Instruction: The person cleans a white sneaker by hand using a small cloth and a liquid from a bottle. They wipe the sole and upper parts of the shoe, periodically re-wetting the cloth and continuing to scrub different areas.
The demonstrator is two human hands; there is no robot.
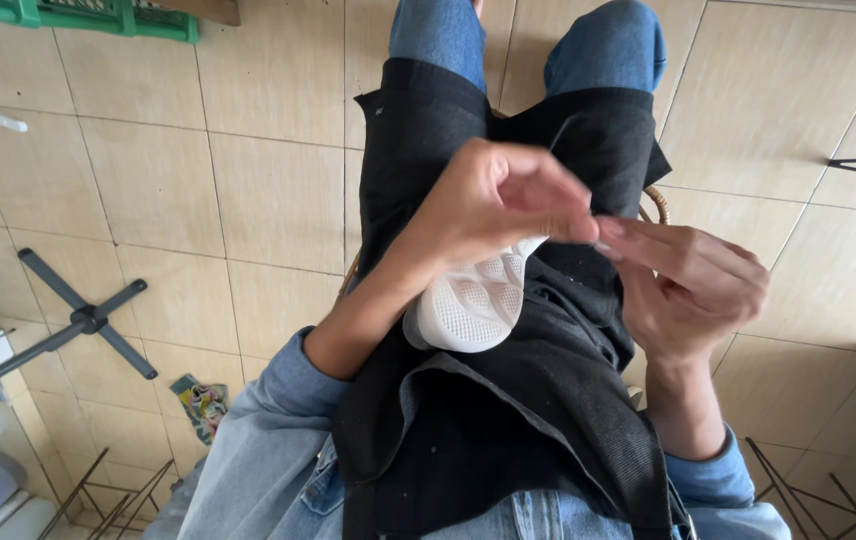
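A white shoe (473, 305) lies sole-up on my lap, on a black apron (508, 420) worn over blue jeans. My left hand (493, 200) hovers just above the shoe with its fingers pinched together. A thin dark needle-like line (560, 135) sticks up from behind its knuckles. My right hand (693, 285) is to the right of the shoe, fingers loosely curled. Its fingertips meet the left hand's fingertips at the pinch. Whatever sits between the fingertips is too small to make out.
I sit on a rattan chair whose rim (658, 203) shows by my right hand, over a beige tiled floor (148, 180). A black cross-shaped stand (88, 320) and a colourful sandal (200, 405) lie at left. A green crate (98, 15) is at top left.
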